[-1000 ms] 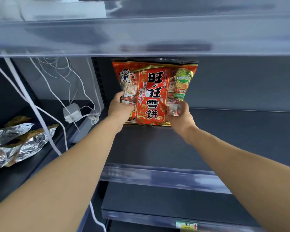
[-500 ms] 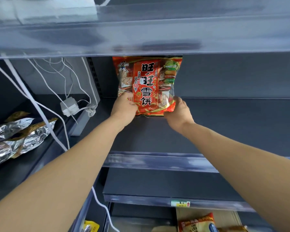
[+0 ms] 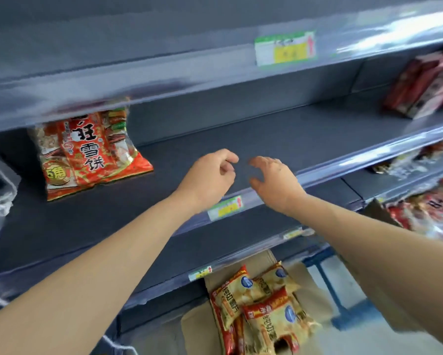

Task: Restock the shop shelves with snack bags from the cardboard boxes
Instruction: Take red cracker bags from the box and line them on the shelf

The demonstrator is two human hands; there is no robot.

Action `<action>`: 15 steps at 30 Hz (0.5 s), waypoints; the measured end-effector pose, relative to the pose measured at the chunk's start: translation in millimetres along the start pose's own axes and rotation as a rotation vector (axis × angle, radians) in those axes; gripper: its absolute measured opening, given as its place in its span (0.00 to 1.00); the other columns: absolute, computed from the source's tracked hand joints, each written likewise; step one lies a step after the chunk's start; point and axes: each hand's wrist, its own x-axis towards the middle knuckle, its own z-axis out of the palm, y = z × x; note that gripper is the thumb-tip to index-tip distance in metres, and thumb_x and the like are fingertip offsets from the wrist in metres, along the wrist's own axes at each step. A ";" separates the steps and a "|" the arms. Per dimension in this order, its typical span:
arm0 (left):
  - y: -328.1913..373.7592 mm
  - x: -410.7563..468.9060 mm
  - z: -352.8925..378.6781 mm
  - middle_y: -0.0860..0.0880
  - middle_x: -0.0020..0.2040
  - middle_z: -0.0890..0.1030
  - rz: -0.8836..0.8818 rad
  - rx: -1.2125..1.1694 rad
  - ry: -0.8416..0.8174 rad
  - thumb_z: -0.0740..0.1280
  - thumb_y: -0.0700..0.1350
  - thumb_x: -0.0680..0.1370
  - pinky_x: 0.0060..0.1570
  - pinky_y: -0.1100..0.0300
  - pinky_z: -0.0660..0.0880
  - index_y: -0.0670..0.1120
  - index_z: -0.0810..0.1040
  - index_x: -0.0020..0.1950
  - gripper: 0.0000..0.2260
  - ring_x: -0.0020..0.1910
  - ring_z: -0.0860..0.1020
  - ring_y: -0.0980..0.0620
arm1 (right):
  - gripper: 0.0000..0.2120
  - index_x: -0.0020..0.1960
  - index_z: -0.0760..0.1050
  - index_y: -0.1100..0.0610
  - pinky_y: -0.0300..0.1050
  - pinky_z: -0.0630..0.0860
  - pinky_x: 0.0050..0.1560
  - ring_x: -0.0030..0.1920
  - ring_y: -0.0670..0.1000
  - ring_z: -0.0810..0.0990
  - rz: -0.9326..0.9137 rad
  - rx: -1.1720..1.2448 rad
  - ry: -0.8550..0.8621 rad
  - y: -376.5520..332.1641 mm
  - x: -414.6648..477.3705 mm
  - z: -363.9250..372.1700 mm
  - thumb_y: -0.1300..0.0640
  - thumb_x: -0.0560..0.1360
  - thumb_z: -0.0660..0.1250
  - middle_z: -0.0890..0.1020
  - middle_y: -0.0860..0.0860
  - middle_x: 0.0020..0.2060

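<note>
A: Bag versus a second ago?
B: Released. The red snack bag (image 3: 87, 152) now stands alone at the back left of the shelf (image 3: 292, 134), with both hands off it.
A: Hands?
B: Left hand (image 3: 210, 175) and right hand (image 3: 274, 180) have pulled back to the shelf's front edge. Both are empty with fingers loosely curled, well apart from the bag.
A: View?
B: Swung right. More of the cardboard box (image 3: 262, 260) shows below.
</note>
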 end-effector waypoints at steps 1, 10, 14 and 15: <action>19.7 6.4 19.1 0.53 0.44 0.76 0.025 -0.021 -0.045 0.61 0.38 0.78 0.45 0.67 0.71 0.45 0.76 0.61 0.13 0.41 0.75 0.54 | 0.20 0.70 0.67 0.59 0.47 0.66 0.64 0.68 0.56 0.68 0.050 -0.018 0.011 25.1 -9.5 -14.7 0.59 0.79 0.60 0.73 0.55 0.67; 214.7 43.2 226.0 0.47 0.51 0.79 0.182 -0.123 -0.411 0.64 0.39 0.78 0.52 0.61 0.70 0.43 0.76 0.62 0.13 0.49 0.75 0.52 | 0.20 0.68 0.71 0.59 0.48 0.72 0.60 0.64 0.58 0.75 0.520 -0.071 0.089 262.3 -112.0 -147.7 0.59 0.76 0.62 0.77 0.58 0.64; 271.6 63.3 315.2 0.45 0.60 0.77 0.091 -0.071 -0.542 0.64 0.41 0.79 0.51 0.59 0.70 0.43 0.74 0.64 0.14 0.56 0.76 0.48 | 0.19 0.67 0.70 0.59 0.50 0.78 0.55 0.57 0.60 0.78 0.708 -0.107 0.022 353.1 -144.0 -184.3 0.61 0.76 0.61 0.78 0.60 0.60; 279.7 70.0 333.5 0.45 0.61 0.76 0.049 -0.037 -0.558 0.64 0.41 0.79 0.51 0.58 0.70 0.43 0.74 0.64 0.14 0.58 0.75 0.47 | 0.20 0.68 0.70 0.59 0.52 0.79 0.54 0.55 0.60 0.79 0.739 -0.119 -0.002 373.2 -148.5 -190.5 0.62 0.76 0.61 0.79 0.60 0.59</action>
